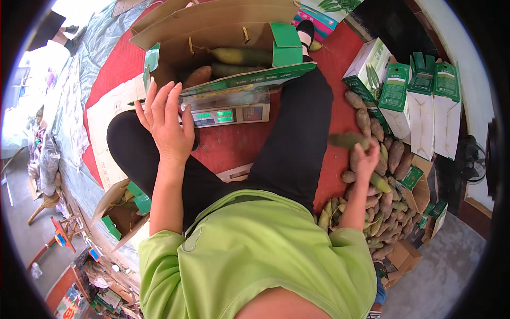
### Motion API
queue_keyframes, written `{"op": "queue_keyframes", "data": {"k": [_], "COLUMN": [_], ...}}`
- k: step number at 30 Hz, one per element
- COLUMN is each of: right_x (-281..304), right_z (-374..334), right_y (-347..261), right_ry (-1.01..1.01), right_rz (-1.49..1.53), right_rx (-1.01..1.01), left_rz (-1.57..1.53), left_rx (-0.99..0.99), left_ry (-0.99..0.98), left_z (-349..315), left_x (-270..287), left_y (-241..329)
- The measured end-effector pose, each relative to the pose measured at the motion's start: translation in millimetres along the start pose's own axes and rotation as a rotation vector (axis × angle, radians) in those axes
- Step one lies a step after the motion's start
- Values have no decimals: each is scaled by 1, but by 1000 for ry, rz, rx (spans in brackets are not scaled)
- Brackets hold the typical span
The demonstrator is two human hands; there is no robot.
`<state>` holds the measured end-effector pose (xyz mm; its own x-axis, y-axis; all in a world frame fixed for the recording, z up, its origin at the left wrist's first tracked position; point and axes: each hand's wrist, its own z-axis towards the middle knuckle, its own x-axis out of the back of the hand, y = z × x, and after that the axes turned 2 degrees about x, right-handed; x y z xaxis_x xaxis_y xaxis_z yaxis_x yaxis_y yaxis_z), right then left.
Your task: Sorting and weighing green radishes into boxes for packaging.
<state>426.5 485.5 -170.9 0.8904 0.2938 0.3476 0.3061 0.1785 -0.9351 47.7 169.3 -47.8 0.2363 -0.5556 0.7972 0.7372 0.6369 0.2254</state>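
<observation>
An open cardboard box (164, 40) with green flaps stands before me on a digital scale (249, 114) with a lit green display. Inside lie long green radishes (241, 56) and a reddish-brown root (198, 76), probably a sweet potato. At the box's near left corner, my left hand (171, 125) has its fingers stretched and spread against the lowered green flap (244, 81). My right hand (366, 159) is closed around one end of a dark green radish (344, 140). It hovers above a heap of sweet potatoes (396, 154) mixed with green radishes.
White-and-green cartons (394, 98) line the right side by a black fan (470, 159). Another open box (125, 212) stands by my left knee. A red mat (228, 146) lies under my bent legs. Blue-grey sheeting (74, 117) covers the left floor. Another person's foot (305, 29) shows beyond the box.
</observation>
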Motion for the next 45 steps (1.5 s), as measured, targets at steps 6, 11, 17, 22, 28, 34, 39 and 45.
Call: {"op": "queue_keyframes", "data": {"k": [6,11,17,22,28,34,39,45], "right_x": [-33,-84,-199,-229,-207,-213,-229,-235], "right_z": [54,70,61,70,86,104,117,124], "right_y": [-184,-257,-277,-243,-212,-195,-175,-126], "right_ry": [174,-30,-407,-406,-277,-287,-360,-427], "right_rz": [119,582,546,213,274,525,567,542], "right_rx": [308,536,374,474,356,48,-231,-436], "left_rz": [-13,-17,-49,-27,-5,-27,-36,-60], "left_rx": [12,9,20,12,-4,29,29,35], "left_ry": [-14,-32,-21,-27,-34,-2,48,76], "left_z": [0,1,1,2,3,3,1,-1], "left_x": [3,4,2,3,3,1,2,0], "left_y": [2,3,3,0,-4,-6,-10,-14]}}
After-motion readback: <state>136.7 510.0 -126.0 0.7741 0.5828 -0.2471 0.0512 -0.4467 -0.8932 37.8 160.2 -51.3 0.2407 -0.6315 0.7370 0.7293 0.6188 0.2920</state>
